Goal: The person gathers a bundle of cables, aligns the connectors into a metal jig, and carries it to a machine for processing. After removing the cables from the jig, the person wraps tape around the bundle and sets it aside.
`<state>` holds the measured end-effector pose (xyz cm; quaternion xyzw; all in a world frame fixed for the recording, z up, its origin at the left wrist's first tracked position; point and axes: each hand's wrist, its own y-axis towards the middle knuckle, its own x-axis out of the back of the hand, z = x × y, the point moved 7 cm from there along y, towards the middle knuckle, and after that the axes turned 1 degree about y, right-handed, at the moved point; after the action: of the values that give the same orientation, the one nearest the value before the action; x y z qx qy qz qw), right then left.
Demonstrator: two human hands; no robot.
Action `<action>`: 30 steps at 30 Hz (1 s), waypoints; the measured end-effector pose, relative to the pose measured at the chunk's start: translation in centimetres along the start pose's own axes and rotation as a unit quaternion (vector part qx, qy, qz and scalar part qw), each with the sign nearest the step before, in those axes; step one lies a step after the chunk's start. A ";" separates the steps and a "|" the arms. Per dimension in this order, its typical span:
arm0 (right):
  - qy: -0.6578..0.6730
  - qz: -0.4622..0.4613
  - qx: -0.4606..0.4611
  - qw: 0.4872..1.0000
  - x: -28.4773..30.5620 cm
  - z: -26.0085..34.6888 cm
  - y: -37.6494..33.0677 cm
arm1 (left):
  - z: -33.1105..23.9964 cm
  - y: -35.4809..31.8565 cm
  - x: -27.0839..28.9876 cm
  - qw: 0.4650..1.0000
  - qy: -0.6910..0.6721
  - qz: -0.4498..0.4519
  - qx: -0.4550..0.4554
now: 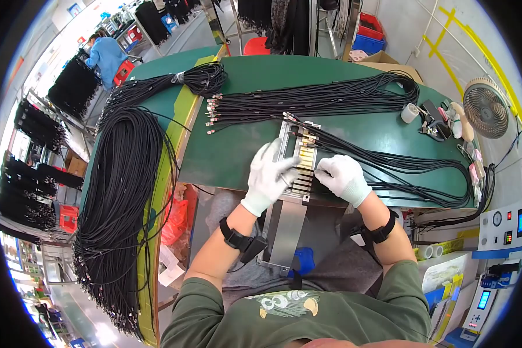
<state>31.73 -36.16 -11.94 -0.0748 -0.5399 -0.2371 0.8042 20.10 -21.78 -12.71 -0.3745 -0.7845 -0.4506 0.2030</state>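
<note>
A narrow metal fixture (pixel 298 188) with a row of slots lies across the table's near edge. Several black cables (pixel 383 156) reach its far part, their connector ends side by side among brass-coloured pieces. My left hand (pixel 268 177), in a white glove, is over the fixture's left side with thumb and fingers apart, slightly blurred. On the right side, my white-gloved right hand (pixel 343 178) is closed in a pinch next to the slots. A black cable runs into its fingers from the loop at the right; the gripped end is mostly hidden.
A long cable bundle (pixel 325 95) lies behind the fixture on the green table (pixel 261 65). A large cable heap (pixel 124 174) hangs at the left. Tape (pixel 409 113) and a fan (pixel 486 107) stand right. Control boxes (pixel 501 229) are lower right. A person (pixel 106 55) sits far left.
</note>
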 end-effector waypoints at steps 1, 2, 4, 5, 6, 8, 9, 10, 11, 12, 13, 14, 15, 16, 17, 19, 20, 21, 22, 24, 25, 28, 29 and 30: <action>0.000 -0.001 -0.002 1.000 -0.2 -0.4 0.0 | -1.4 0.1 -0.1 0.998 0.048 0.011 -0.045; 0.008 -0.028 0.018 0.999 -0.3 -0.8 -0.1 | -2.3 0.1 -0.4 0.991 0.096 0.022 -0.090; 0.024 -0.083 0.059 0.995 -0.3 -1.4 0.0 | -2.1 0.4 -0.9 0.990 0.094 0.049 -0.093; 0.024 -0.085 0.058 0.994 -0.3 -2.0 0.4 | -1.9 0.6 -1.4 0.988 0.091 0.076 -0.094; -0.040 -0.113 0.036 0.992 0.3 -2.6 1.0 | -1.7 0.7 -1.8 0.986 0.090 0.102 -0.095; -0.167 -0.167 -0.008 0.972 1.5 -3.7 1.8 | -1.3 0.8 -1.9 0.987 0.077 0.098 -0.100; -0.168 -0.170 -0.008 0.971 1.5 -4.1 2.0 | -1.2 0.9 -1.9 0.988 0.062 0.094 -0.103; -0.166 -0.162 -0.009 0.973 1.2 -4.6 2.2 | -1.2 1.1 -2.0 0.989 0.048 0.089 -0.106; -0.162 -0.151 -0.009 0.975 0.9 -4.6 2.4 | -1.1 1.0 -1.9 0.989 0.049 0.088 -0.106; -0.158 -0.141 -0.007 0.977 0.8 -4.5 2.7 | -1.0 1.0 -1.8 0.991 0.038 0.081 -0.103; -0.159 -0.141 -0.004 0.977 1.0 -4.5 2.6 | -1.0 1.0 -1.7 0.992 0.027 0.073 -0.099; -0.142 -0.166 0.005 0.976 1.7 -4.4 2.3 | -0.9 1.0 -1.5 0.993 0.016 0.064 -0.096; -0.125 -0.190 0.014 0.974 2.5 -4.0 1.8 | -0.8 0.7 -1.6 0.993 0.019 0.060 -0.096; -0.104 -0.217 0.031 0.970 3.2 -3.3 1.8 | 0.2 0.5 -1.4 0.997 0.004 0.038 -0.063; -0.102 -0.222 0.045 0.969 3.4 -2.7 1.6 | 1.0 0.1 -1.2 0.999 -0.011 0.015 -0.032; -0.046 -0.163 0.058 0.984 2.5 -2.5 1.4 | 1.7 0.6 -0.9 0.999 -0.022 -0.020 -0.010; -0.047 -0.171 0.071 0.982 2.5 -1.7 1.4 | 1.5 0.8 -0.8 0.999 -0.034 -0.026 -0.016; -0.033 -0.160 0.087 0.983 2.2 -0.8 1.0 | 1.1 0.8 -0.7 0.998 -0.049 -0.029 -0.020; -0.019 -0.149 0.102 0.983 1.9 -0.1 0.9 | 0.9 0.8 -0.6 0.997 -0.063 -0.031 -0.024; 0.009 -0.161 0.120 0.980 1.6 1.8 0.8 | 0.1 0.8 -0.2 0.996 -0.070 -0.046 -0.036; 0.036 -0.170 0.130 0.976 1.5 2.7 0.8 | -0.2 0.7 0.1 0.994 -0.081 -0.055 -0.046; 0.091 -0.144 0.135 0.976 0.5 2.9 0.9 | -0.9 1.0 0.8 0.993 -0.088 -0.045 -0.068; 0.118 -0.105 0.128 0.979 -0.4 2.5 1.1 | -1.1 1.0 0.8 0.993 -0.085 -0.023 -0.077; 0.146 -0.066 0.119 0.980 -1.0 2.1 1.1 | -1.2 0.9 0.7 0.993 -0.083 0.000 -0.085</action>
<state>30.18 -34.10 -11.86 0.0925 -0.4450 -0.2324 0.8599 20.33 -22.28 -11.16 -0.4267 -0.7577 -0.4827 0.1044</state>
